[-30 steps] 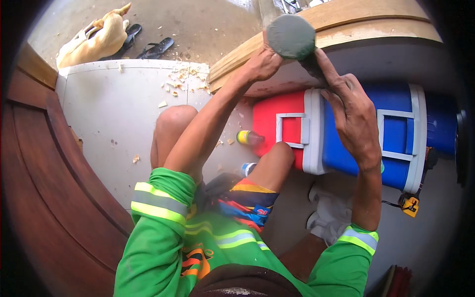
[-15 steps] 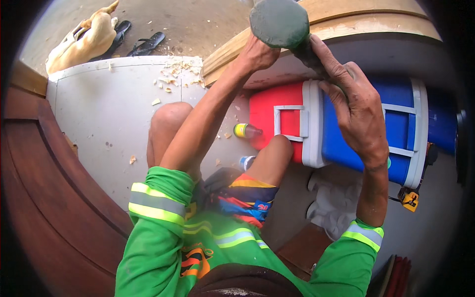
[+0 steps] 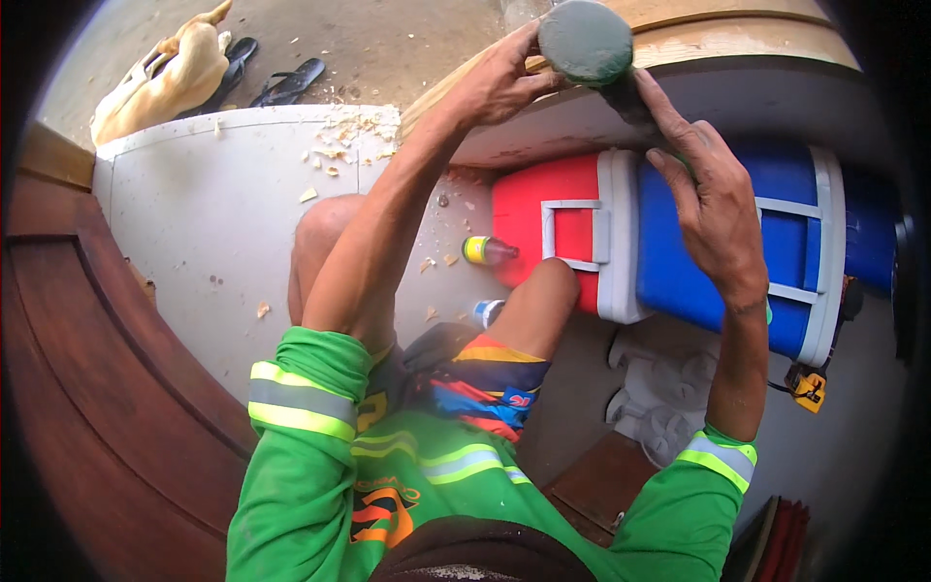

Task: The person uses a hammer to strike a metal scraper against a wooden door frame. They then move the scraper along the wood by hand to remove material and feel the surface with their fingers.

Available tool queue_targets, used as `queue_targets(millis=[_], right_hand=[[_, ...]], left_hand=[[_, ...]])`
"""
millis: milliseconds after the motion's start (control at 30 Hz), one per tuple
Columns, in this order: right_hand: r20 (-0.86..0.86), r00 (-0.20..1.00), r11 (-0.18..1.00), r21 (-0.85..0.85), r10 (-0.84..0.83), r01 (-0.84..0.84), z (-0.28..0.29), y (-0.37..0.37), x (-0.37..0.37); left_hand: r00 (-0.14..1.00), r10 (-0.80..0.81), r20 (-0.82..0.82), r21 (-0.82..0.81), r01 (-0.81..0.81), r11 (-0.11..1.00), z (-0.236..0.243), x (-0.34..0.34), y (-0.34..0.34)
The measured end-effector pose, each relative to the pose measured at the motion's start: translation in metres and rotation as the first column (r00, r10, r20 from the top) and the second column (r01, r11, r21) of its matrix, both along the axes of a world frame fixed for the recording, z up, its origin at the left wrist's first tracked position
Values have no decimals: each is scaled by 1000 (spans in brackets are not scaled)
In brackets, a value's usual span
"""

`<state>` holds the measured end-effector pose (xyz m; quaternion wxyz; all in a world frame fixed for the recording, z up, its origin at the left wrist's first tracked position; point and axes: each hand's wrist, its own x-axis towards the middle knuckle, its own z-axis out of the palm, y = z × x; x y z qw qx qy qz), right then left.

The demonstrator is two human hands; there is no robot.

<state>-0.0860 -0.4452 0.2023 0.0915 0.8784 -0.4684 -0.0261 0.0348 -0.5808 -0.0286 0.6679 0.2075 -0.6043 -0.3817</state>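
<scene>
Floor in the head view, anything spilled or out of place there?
Yes: pale, wood-like chips litter the tiled floor, thickest near the end of the wooden beam. They look odd as loose, unswept debris.

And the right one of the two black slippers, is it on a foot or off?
Off: that black slipper lies on the ground and no foot is in it.

1. Here's the left forearm (image 3: 388,218), slanting up and inward, the left hand (image 3: 499,82) far out in front, left thumb (image 3: 543,84) pointing right, fingertips partly hidden.
2. And the right hand (image 3: 720,204): index finger (image 3: 659,102) stretched forward, right thumb (image 3: 675,177) below, a firm grip!
3. Right forearm (image 3: 740,373) nearly upright, right wrist (image 3: 745,299) angled leftward.
</scene>
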Motion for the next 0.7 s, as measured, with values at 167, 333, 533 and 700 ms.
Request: queue_targets(millis=[167, 333, 533, 700], right_hand=[[125, 992, 1000, 9, 12, -13, 11, 9, -5], [100, 984, 989, -47, 144, -140, 22, 12, 2], [-4, 980, 976, -86, 199, -198, 24, 3, 1], [605, 790, 922, 247, 95, -300, -4, -51, -45]], left_hand=[[968, -78, -238, 139, 113, 984, 16, 12, 7], [997, -13, -80, 205, 30, 978, 16, 17, 8], [996, 87, 23, 150, -90, 985, 20, 19, 14], [999, -21, 41, 227, 11, 974, 26, 22, 14]])
